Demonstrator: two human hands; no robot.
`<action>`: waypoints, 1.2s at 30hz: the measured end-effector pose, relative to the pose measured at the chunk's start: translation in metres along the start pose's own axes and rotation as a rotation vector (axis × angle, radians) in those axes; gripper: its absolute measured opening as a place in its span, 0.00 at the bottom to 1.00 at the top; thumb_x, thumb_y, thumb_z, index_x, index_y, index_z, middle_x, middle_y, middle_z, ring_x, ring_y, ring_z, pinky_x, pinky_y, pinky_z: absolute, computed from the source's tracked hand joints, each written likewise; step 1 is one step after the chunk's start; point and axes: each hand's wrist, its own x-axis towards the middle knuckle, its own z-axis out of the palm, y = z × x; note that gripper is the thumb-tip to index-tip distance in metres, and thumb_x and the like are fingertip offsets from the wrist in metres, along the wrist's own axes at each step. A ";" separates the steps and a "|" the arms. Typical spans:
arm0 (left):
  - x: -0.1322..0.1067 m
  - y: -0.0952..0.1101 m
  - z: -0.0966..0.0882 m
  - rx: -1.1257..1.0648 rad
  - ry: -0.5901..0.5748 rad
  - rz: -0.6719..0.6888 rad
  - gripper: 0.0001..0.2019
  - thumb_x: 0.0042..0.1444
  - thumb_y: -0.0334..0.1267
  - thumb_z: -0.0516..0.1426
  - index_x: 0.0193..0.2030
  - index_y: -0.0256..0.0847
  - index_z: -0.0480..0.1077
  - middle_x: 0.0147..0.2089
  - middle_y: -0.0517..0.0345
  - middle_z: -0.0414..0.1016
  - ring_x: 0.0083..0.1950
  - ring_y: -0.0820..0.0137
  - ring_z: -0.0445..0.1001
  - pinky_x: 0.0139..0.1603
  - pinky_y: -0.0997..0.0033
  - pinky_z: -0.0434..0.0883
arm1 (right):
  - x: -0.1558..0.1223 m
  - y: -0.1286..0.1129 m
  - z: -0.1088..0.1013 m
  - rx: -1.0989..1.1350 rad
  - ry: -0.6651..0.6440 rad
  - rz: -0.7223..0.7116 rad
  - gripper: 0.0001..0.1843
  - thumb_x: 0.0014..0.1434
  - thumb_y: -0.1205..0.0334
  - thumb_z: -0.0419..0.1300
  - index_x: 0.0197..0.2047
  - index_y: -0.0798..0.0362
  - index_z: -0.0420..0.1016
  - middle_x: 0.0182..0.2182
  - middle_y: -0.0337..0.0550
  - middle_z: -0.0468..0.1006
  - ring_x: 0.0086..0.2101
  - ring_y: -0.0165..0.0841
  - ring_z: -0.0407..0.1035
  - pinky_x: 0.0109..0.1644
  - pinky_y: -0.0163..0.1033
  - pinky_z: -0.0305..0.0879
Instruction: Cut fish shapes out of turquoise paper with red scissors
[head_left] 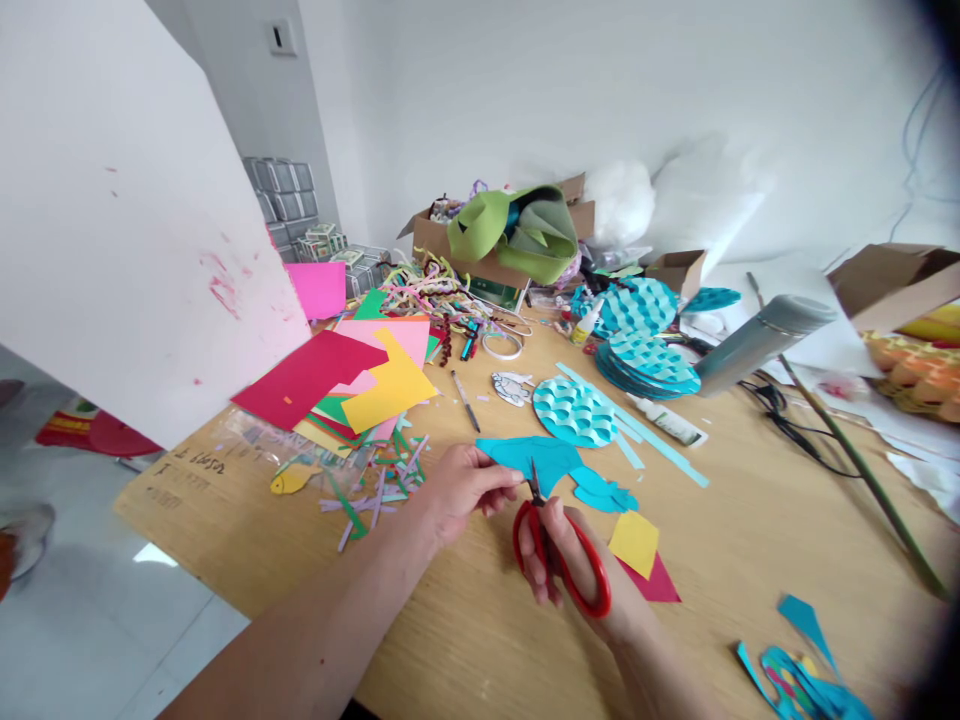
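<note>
While the left hand (465, 485) pinched the near edge of the teal paper cut-out (536, 457), holding it steady just above the table (750, 520), the right hand (555, 565) had its grip clenched through the red scissors (592, 592), blades set into the sheet's near edge, left of a yellow paper square (634, 542)

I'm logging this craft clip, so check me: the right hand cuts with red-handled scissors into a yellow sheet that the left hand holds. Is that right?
Not quite. The head view shows the right hand cutting with red-handled scissors into a teal sheet, not a yellow one. The left hand does hold it.
</note>
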 end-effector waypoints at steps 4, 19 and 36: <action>-0.001 0.002 0.001 0.025 0.002 0.015 0.12 0.39 0.42 0.63 0.20 0.36 0.68 0.18 0.63 0.66 0.19 0.79 0.60 0.21 0.75 0.52 | 0.000 0.000 0.000 0.015 0.012 -0.015 0.36 0.57 0.27 0.43 0.26 0.53 0.65 0.14 0.35 0.67 0.14 0.26 0.61 0.18 0.30 0.53; -0.001 0.001 0.001 0.011 -0.003 0.008 0.13 0.38 0.44 0.64 0.20 0.36 0.68 0.18 0.62 0.66 0.19 0.79 0.60 0.21 0.75 0.51 | -0.001 -0.002 0.000 -0.002 0.027 -0.015 0.37 0.57 0.26 0.41 0.27 0.54 0.67 0.16 0.37 0.68 0.16 0.28 0.64 0.19 0.31 0.56; -0.001 0.002 0.002 -0.004 0.015 0.017 0.11 0.38 0.42 0.64 0.21 0.36 0.69 0.18 0.63 0.67 0.19 0.79 0.61 0.21 0.75 0.52 | 0.001 -0.001 0.001 -0.017 0.024 -0.039 0.35 0.59 0.28 0.43 0.28 0.53 0.66 0.16 0.37 0.68 0.16 0.27 0.62 0.19 0.32 0.55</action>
